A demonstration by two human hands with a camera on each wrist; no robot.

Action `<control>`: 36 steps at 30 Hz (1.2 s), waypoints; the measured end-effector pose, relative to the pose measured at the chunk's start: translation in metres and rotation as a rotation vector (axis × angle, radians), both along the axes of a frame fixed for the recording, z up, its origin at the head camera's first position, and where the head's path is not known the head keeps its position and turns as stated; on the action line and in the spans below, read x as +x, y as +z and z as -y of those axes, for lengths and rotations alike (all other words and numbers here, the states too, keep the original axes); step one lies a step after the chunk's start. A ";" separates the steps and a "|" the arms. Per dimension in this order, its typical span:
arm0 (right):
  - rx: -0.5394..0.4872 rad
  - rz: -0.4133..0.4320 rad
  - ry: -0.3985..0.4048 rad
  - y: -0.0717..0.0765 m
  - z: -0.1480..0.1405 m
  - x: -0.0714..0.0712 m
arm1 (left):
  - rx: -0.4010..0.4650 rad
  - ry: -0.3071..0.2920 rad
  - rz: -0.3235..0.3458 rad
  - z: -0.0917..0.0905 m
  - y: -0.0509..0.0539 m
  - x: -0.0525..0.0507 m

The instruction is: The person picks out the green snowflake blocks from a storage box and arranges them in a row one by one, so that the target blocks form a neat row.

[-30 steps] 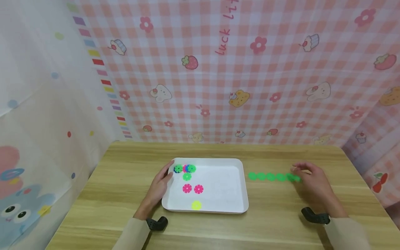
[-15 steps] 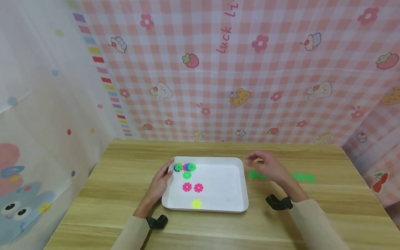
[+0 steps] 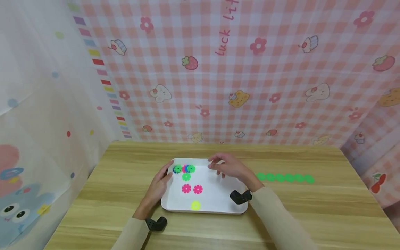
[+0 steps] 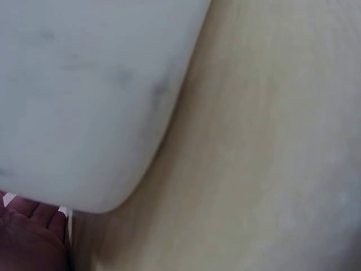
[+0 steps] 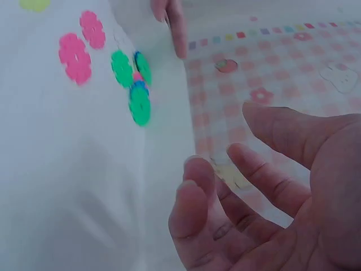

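Note:
On the left side of the white tray (image 3: pixel 218 201) my left hand (image 3: pixel 158 187) holds the rim, thumb and fingers at its edge; in the left wrist view only part of this hand (image 4: pixel 28 243) shows, beside the tray. Over the tray's right part hovers my right hand (image 3: pixel 229 166), fingers loosely bent. In the right wrist view this hand (image 5: pixel 293 186) has nothing between thumb and fingers. The tray bears notched plastic discs: overlapping green and blue ones (image 3: pixel 191 169) with pink at the far left, a single green disc (image 3: pixel 186 177), two pink discs (image 3: pixel 198 189) and a yellow disc (image 3: pixel 196 205).
Several green discs (image 3: pixel 280 178) lie in a row on the wooden table (image 3: pixel 281 215), right of the tray. A pink checked cloth (image 3: pixel 275 76) hangs behind the table, and a white patterned cloth (image 3: pixel 40 97) hangs at the left.
My right hand has moved left from the right end of the green disc row, across the row, to above the tray. The row's right end is now uncovered. My left hand stays at the tray.

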State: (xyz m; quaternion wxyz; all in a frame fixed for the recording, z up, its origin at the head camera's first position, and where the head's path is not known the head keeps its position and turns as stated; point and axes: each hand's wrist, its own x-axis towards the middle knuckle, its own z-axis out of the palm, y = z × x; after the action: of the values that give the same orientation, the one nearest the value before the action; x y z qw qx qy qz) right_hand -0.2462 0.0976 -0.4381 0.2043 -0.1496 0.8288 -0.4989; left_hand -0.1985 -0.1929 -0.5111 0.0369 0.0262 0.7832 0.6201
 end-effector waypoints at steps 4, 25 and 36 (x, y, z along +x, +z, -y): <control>-0.003 0.029 -0.003 -0.007 0.024 0.000 | -0.006 -0.007 0.007 0.000 0.001 0.000; 0.060 0.048 -0.087 -0.049 0.069 -0.010 | -0.016 0.011 0.006 0.000 0.002 0.000; 0.125 -0.134 -0.032 -0.051 0.070 -0.006 | -0.011 0.010 0.001 -0.001 0.002 0.001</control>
State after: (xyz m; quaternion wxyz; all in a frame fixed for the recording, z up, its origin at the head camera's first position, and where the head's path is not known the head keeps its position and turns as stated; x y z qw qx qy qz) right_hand -0.2526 0.0276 -0.4896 0.1494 -0.1566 0.8724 -0.4383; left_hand -0.1980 -0.1922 -0.5091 0.0344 0.0220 0.7868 0.6159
